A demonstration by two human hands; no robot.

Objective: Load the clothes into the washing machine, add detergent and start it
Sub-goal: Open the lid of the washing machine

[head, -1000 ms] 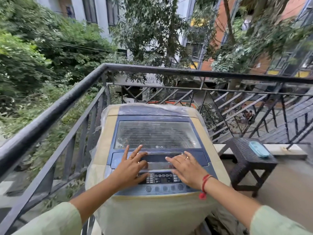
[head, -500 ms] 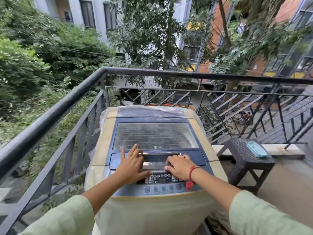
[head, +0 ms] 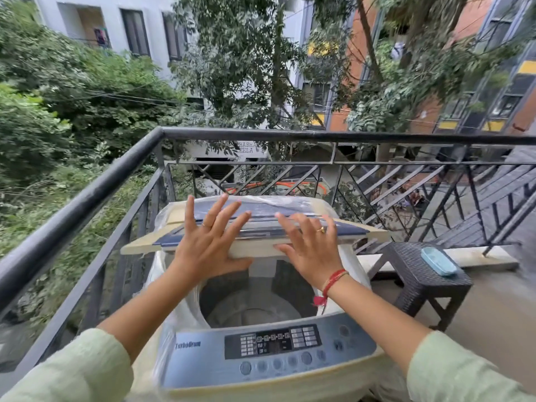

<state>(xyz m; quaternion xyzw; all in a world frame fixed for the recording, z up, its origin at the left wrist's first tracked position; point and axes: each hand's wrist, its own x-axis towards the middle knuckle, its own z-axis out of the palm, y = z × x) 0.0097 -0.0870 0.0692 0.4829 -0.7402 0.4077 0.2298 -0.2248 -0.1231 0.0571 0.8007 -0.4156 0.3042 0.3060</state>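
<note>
A top-loading washing machine (head: 203, 361) with a blue control panel stands in the balcony corner, wrapped in clear plastic. Its lid (head: 261, 230) is raised and folding back, so the steel drum (head: 252, 306) shows below with nothing visible in it. My left hand (head: 203, 248) presses against the lid's front edge, fingers straight and spread, thumb under the edge. To its right, my right hand (head: 310, 250) lies over the same edge with the thumb beneath. No clothes or detergent are in view.
A black metal railing (head: 87, 198) runs close along the machine's left and back. A dark wicker stool (head: 417, 274) stands to the right and carries a light blue case (head: 438, 261). Bare concrete floor (head: 493, 314) lies beyond the stool.
The lid was flat and closed with both hands at its front handle. Both hands have since lifted the lid up and back, exposing the drum.
</note>
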